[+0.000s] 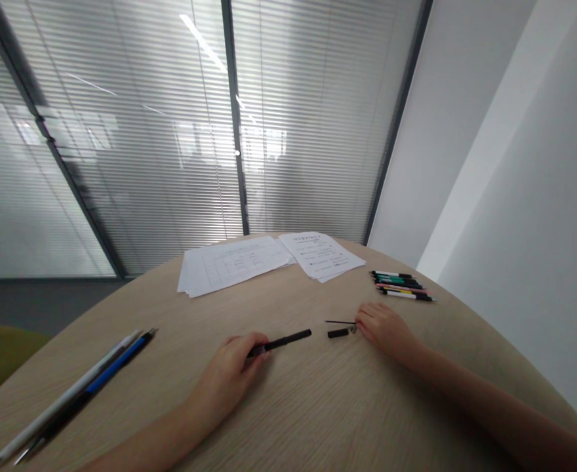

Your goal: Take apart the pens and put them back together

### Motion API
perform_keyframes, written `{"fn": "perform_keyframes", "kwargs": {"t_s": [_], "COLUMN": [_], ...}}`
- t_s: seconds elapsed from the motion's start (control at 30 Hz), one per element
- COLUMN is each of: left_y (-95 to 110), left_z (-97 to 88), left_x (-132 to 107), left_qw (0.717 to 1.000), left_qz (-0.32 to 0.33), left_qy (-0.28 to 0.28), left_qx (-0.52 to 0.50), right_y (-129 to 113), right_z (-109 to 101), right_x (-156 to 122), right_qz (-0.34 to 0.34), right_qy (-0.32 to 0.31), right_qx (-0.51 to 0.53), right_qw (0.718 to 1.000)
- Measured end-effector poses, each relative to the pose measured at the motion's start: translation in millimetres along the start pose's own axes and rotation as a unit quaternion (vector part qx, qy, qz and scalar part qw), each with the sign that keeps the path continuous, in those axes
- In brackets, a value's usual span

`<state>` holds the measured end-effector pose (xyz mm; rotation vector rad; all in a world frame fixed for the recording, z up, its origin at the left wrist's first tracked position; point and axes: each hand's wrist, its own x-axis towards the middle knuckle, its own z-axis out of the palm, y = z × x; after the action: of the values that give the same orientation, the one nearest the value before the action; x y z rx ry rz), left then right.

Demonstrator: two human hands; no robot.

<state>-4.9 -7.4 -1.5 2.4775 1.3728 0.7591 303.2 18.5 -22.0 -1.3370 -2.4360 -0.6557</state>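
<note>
My left hand (242, 364) is closed around a black pen barrel (291, 339), which points right and slightly away from me. Over at the right, my right hand (379, 326) is low at the tabletop with its fingers curled together. One end of a thin dark pen refill (340, 322) runs into those fingertips; the other end points left. Just in front of the refill lies a short black tube-shaped pen piece (338, 333). Beside it, close to my right fingers, is a small metallic part (353, 329), too small to make out clearly.
Several pens (400, 286) lie in a row at the right of the round wooden table (288, 419). Printed sheets (239, 262) are spread along the far edge. At the near left lie a blue-and-black pen (116, 364) and a white one (72, 391), both large in view.
</note>
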Motion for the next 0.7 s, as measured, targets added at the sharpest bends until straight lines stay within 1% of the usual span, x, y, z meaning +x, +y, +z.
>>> {"fn": "perform_keyframes", "kwargs": {"t_s": [0.13,0.23,0.33,0.4,0.47,0.53,0.7], "left_y": [-9,-19,-26,-27,-27,-27,-25], "left_z": [1.3,-1.0,-3.5,-4.1,-4.1,-4.1,-4.5], "left_x": [2,4,7,8,8,8,7], "left_qw": [0.998,0.99,0.982,0.98,0.98,0.979,0.979], "left_qz": [0.046,0.094,0.105,0.097,0.095,0.1,0.111], "left_qy": [0.027,0.045,0.065,0.072,0.073,0.074,0.067], "left_qx": [0.04,0.098,0.144,0.156,0.16,0.162,0.16], "right_y": [4,1,-11,-21,-28,-32,-27], "right_z": [-1,-14,-35,-46,-52,-53,-47], "right_x": [0,1,0,-1,-1,-1,0], "right_qz": [0.02,0.023,-0.018,-0.057,-0.09,-0.108,-0.096], "right_qy": [0.04,0.084,0.162,0.183,0.192,0.195,0.191], "right_qx": [0.004,0.007,0.01,0.015,0.017,0.016,0.003], "right_qw": [0.999,0.996,0.987,0.981,0.977,0.975,0.977]}}
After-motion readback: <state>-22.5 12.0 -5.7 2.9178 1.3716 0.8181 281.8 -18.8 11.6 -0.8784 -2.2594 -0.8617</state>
